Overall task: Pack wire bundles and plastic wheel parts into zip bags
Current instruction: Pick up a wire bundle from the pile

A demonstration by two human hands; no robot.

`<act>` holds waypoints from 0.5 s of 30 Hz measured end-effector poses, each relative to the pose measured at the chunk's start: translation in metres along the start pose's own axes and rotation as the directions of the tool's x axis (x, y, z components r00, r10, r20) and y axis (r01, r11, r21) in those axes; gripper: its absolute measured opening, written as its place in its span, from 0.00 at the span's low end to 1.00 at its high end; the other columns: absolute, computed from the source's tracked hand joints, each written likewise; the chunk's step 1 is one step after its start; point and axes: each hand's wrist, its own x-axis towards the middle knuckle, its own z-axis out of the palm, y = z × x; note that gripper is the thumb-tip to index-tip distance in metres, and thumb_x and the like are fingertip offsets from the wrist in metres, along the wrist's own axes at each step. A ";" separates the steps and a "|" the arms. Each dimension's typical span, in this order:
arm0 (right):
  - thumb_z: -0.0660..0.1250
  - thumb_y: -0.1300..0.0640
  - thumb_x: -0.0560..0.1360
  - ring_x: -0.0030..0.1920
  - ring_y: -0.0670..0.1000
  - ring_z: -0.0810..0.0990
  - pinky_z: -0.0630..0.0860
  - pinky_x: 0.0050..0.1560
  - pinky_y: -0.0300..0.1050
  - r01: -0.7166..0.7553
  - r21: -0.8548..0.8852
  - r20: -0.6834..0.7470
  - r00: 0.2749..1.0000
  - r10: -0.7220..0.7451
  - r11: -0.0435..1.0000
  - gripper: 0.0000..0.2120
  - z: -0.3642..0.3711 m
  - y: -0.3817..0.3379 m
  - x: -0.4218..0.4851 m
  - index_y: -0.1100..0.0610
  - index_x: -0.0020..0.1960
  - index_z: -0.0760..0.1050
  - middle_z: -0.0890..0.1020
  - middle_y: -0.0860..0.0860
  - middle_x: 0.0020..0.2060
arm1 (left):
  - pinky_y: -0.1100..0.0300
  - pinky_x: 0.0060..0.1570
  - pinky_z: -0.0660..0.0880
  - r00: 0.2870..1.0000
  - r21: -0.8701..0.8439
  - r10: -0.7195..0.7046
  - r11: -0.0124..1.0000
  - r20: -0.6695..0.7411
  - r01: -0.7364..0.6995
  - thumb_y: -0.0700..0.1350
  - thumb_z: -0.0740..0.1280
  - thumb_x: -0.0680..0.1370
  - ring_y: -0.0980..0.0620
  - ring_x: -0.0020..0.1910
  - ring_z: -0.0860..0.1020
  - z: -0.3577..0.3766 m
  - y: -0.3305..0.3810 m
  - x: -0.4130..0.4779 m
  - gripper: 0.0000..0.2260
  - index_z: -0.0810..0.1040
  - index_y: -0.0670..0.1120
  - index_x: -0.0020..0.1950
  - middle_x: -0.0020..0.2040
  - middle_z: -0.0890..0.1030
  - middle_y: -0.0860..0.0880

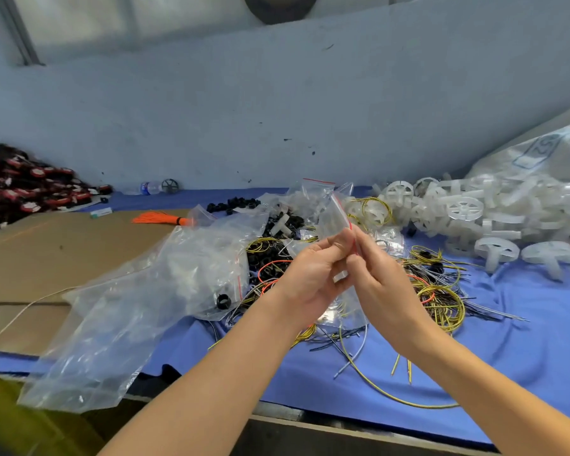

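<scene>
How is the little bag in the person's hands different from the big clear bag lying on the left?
The small zip bag is held up off the table, pinched by the left hand and right hand; the large clear bag lies slack on the table. The small one is far narrower and shows a red zip strip along its top. Both are transparent plastic.

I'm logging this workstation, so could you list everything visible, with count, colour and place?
zip bag: one, clear with red strip, held up at centre
large plastic bags: a few, clear, left of centre
wheel parts: many, translucent white, piled right
wire bundles: many, yellow, black, orange, on blue cloth
black rings: many, centre back
orange bundle: one, on cardboard
water bottle: one, by wall
red-black packets: pile, far left
left hand: pinches bag
right hand: pinches bag
</scene>
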 end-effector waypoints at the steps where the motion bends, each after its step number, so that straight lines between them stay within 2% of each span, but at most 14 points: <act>1: 0.57 0.61 0.80 0.49 0.43 0.78 0.72 0.51 0.41 -0.007 -0.016 0.000 1.000 0.007 1.000 0.24 -0.001 0.002 0.001 0.41 0.71 0.67 0.83 0.44 0.49 | 0.62 0.51 0.74 1.000 0.004 -0.010 1.000 -0.010 0.010 0.53 0.67 0.75 0.55 0.46 0.77 0.004 0.003 0.001 0.13 0.77 0.47 0.55 0.44 0.79 0.51; 4: 0.59 0.59 0.78 0.49 0.40 0.78 0.72 0.48 0.33 -0.013 -0.048 -0.005 1.000 0.012 0.999 0.28 -0.003 0.012 0.006 0.44 0.77 0.60 0.83 0.44 0.51 | 0.58 0.53 0.70 1.000 -0.008 -0.026 1.000 -0.014 0.026 0.52 0.68 0.74 0.52 0.46 0.75 0.008 0.006 0.010 0.13 0.78 0.46 0.54 0.43 0.77 0.48; 5: 0.60 0.59 0.79 0.51 0.38 0.78 0.72 0.49 0.30 -0.013 -0.037 -0.016 1.000 0.012 0.999 0.28 -0.002 0.016 0.007 0.45 0.77 0.60 0.82 0.43 0.53 | 0.58 0.53 0.70 1.000 -0.018 -0.025 1.000 -0.010 0.025 0.52 0.69 0.74 0.52 0.46 0.75 0.006 0.002 0.016 0.14 0.78 0.46 0.54 0.43 0.77 0.48; 7: 0.59 0.59 0.79 0.55 0.36 0.77 0.71 0.54 0.31 -0.021 -0.010 -0.029 0.999 0.021 1.000 0.27 0.000 0.023 0.007 0.46 0.77 0.62 0.81 0.42 0.58 | 0.59 0.52 0.73 1.000 -0.056 -0.023 0.998 -0.005 0.023 0.53 0.68 0.75 0.53 0.46 0.77 -0.003 -0.011 0.026 0.13 0.78 0.46 0.55 0.43 0.78 0.49; 8: 0.59 0.59 0.80 0.57 0.35 0.76 0.70 0.56 0.31 -0.031 -0.003 -0.023 0.999 0.031 1.000 0.26 0.002 0.028 0.007 0.47 0.77 0.62 0.80 0.40 0.60 | 0.61 0.51 0.74 1.000 -0.078 -0.029 0.997 -0.002 0.028 0.52 0.68 0.76 0.54 0.46 0.78 -0.006 -0.018 0.029 0.12 0.80 0.47 0.54 0.42 0.79 0.50; 11: 0.56 0.60 0.82 0.57 0.25 0.71 0.65 0.55 0.23 -0.063 0.038 -0.008 0.998 0.063 0.997 0.25 0.003 0.041 0.006 0.47 0.77 0.62 0.72 0.27 0.59 | 0.65 0.41 0.77 0.999 -0.125 -0.048 0.991 0.000 0.047 0.51 0.68 0.75 0.59 0.42 0.81 -0.009 -0.033 0.035 0.08 0.84 0.50 0.47 0.40 0.82 0.54; 13: 0.55 0.59 0.83 0.59 0.27 0.71 0.66 0.56 0.25 -0.070 0.045 -0.005 0.998 0.070 0.997 0.23 0.001 0.047 0.009 0.47 0.77 0.63 0.74 0.30 0.61 | 0.65 0.39 0.77 0.999 -0.137 -0.045 0.990 -0.009 0.043 0.51 0.69 0.74 0.60 0.41 0.81 -0.009 -0.036 0.040 0.06 0.85 0.52 0.44 0.40 0.82 0.55; 15: 0.54 0.58 0.84 0.58 0.31 0.74 0.70 0.58 0.31 -0.085 0.060 -0.010 0.996 0.086 0.995 0.22 0.000 0.052 0.011 0.46 0.76 0.63 0.78 0.34 0.57 | 0.65 0.41 0.78 0.999 -0.142 -0.041 0.989 -0.011 0.039 0.51 0.69 0.75 0.59 0.42 0.82 -0.009 -0.039 0.045 0.07 0.85 0.52 0.43 0.41 0.82 0.55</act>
